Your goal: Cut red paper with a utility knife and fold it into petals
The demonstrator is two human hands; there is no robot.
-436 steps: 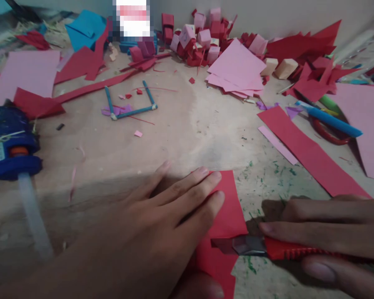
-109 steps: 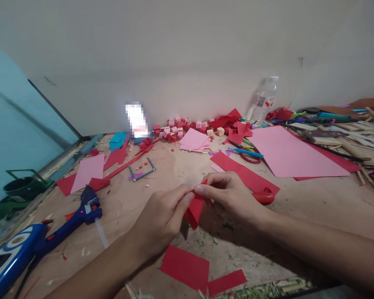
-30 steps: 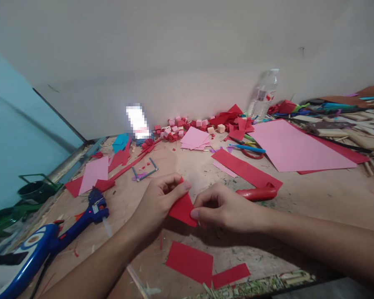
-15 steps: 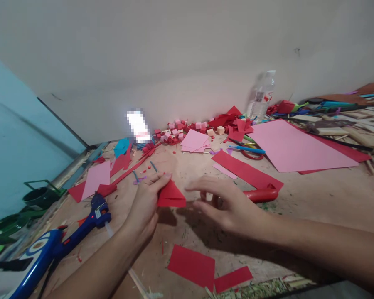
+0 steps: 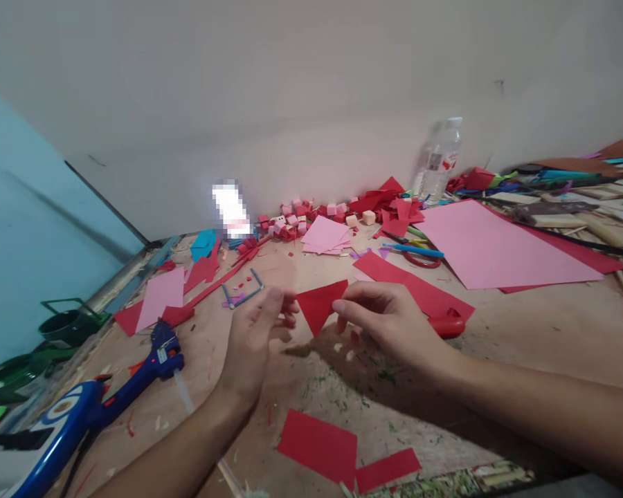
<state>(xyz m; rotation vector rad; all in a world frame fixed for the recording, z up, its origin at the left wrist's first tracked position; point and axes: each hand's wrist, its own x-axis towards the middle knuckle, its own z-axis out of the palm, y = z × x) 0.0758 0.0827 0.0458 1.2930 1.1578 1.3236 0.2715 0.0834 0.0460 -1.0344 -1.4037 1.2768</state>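
A folded red paper triangle (image 5: 319, 306) hangs point-down above the wooden table (image 5: 524, 332). My right hand (image 5: 389, 321) pinches its right corner between thumb and forefinger. My left hand (image 5: 257, 332) is at its left corner, fingers curled in a pinch on the paper's edge. Below my hands lie a red paper rectangle (image 5: 319, 446) and a smaller red strip (image 5: 387, 468). A red utility knife (image 5: 445, 323) rests just right of my right hand.
A blue glue gun (image 5: 135, 373) lies at the left. A long red strip (image 5: 415, 287), large pink sheet (image 5: 493, 245), scissors (image 5: 420, 257), blue pen (image 5: 412, 250) and water bottle (image 5: 441, 160) are at the right. Small paper cubes (image 5: 304, 216) pile along the wall.
The red triangle has moved from my left hand toward the middle and turned point-down. My right hand, open half a second ago, has closed on its right corner.
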